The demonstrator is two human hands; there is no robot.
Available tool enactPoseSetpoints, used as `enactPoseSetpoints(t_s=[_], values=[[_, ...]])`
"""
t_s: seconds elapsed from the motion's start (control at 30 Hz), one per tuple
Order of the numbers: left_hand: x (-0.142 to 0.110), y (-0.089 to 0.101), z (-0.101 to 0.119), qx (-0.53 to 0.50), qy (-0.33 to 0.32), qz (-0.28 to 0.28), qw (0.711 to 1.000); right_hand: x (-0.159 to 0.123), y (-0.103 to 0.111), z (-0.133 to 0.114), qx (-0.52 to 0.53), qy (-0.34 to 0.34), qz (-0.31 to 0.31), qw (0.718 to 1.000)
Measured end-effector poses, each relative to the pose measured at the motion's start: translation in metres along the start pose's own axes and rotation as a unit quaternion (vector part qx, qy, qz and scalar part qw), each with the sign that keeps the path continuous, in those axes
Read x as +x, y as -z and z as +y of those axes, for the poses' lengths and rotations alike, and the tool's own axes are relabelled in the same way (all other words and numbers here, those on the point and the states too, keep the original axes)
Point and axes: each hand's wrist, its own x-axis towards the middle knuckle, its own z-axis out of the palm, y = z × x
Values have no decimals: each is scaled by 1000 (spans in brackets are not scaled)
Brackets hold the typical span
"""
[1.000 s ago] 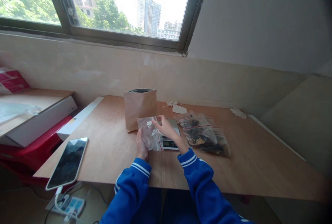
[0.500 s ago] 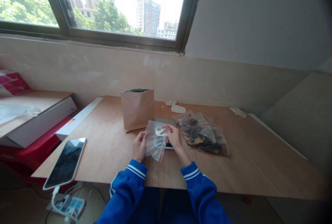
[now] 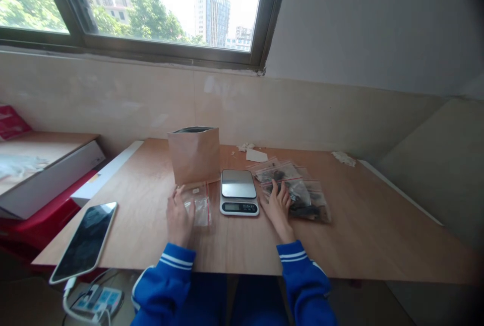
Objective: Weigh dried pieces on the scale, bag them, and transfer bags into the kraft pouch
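Note:
A clear zip bag (image 3: 201, 206) with a red strip lies flat on the table, and my left hand (image 3: 180, 216) rests on its left part with the fingers apart. My right hand (image 3: 278, 208) lies with spread fingers over the near left side of a pile of zip bags (image 3: 308, 200) filled with dark, dried pieces. Between the hands stands a small digital scale (image 3: 239, 190); its metal plate is bare and its display too small to read. Behind the clear bag a brown paper pouch (image 3: 195, 154) stands upright with its top open.
A phone (image 3: 83, 240) on a charging cable juts over the table's left front edge, above a power strip (image 3: 99, 300). White card (image 3: 256, 155) and crumpled tissue (image 3: 246, 147) lie near the wall, with more tissue (image 3: 344, 158) farther right.
The clear bag, held in both hands over the scale, has been laid down left of it. My right hand has let go and moved right onto the filled bags. The scale is uncovered.

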Motion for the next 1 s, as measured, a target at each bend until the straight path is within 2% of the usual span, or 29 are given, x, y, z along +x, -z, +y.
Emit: enactPoseSetpoints(t_s=[0.07, 0.2, 0.3, 0.37, 0.47, 0.57, 0.63, 0.67, 0.73, 0.83, 0.9, 0.93, 0.97, 1.0], values=[[-6, -8, 4, 4, -49, -70, 996, -8, -5, 0, -27, 9, 5, 1000], [-22, -22, 1, 94, -65, -231, 966, -12, -5, 3, -30, 4, 26, 999], [-24, -25, -6, 124, -107, -306, 938, -11, -1, 5, 0, -4, 45, 999], [-21, -23, -11, 110, -125, -333, 928, -11, 2, 6, 24, -12, 49, 998], [-13, -15, -11, 55, -105, -359, 926, -11, 11, 7, 64, -35, 43, 996], [-14, -1, 6, -45, -47, -324, 944, -15, 36, 0, 140, -60, 30, 988], [-20, 11, 30, -165, -12, -289, 943, -25, 63, -14, 221, -67, 33, 972], [-23, 17, 45, -241, 11, -284, 928, -32, 79, -23, 270, -72, 47, 959], [-29, 28, 77, -383, 87, -315, 864, -46, 110, -46, 381, -66, 37, 921], [-33, 37, 114, -534, 214, -354, 737, -62, 147, -79, 498, 25, -71, 864], [-33, 40, 124, -591, 288, -354, 665, -65, 160, -92, 536, 83, -130, 830], [-32, 41, 124, -605, 317, -351, 641, -65, 164, -95, 546, 101, -153, 818], [-31, 42, 123, -608, 340, -346, 628, -64, 167, -96, 551, 113, -173, 809], [-31, 43, 120, -602, 357, -339, 629, -63, 168, -96, 550, 124, -194, 803]])
